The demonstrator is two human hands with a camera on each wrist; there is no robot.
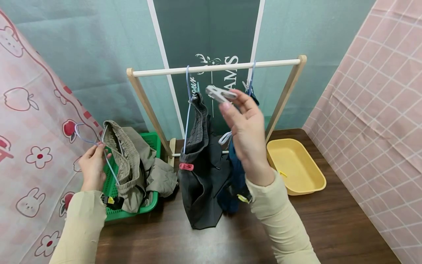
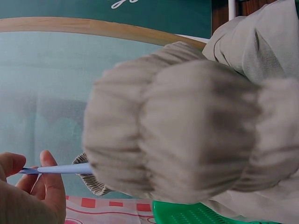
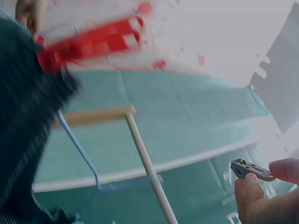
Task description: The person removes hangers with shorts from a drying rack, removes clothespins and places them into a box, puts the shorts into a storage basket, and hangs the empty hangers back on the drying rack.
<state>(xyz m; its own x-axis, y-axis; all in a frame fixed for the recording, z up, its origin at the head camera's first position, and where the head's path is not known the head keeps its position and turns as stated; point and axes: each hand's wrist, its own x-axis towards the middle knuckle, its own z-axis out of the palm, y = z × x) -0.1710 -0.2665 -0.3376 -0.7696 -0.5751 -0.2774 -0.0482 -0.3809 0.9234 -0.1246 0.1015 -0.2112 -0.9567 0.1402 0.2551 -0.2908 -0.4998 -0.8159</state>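
My left hand (image 1: 93,167) pinches a light blue wire hanger (image 1: 86,140) near its hook. Beige trousers (image 1: 132,167) with an elastic waistband hang on that hanger, partly over the green basket (image 1: 152,200). In the left wrist view the bunched trousers (image 2: 177,126) hide much of the hanger. Raised before the rack, my right hand (image 1: 248,135) pinches a grey clothespin (image 1: 220,93) between thumb and fingers; the right wrist view also shows the clothespin (image 3: 252,169). Left of that hand, dark grey trousers (image 1: 201,183) hang on a blue hanger, a red clip (image 1: 186,167) at their waistband.
A rack with a white rail (image 1: 214,68) and wooden legs stands at the back. Dark blue clothing (image 1: 232,198) hangs on it, partly behind my right arm. On the brown tabletop (image 1: 336,220), a yellow bin (image 1: 296,161) holds a small yellow item. Patterned cloth surrounds the area.
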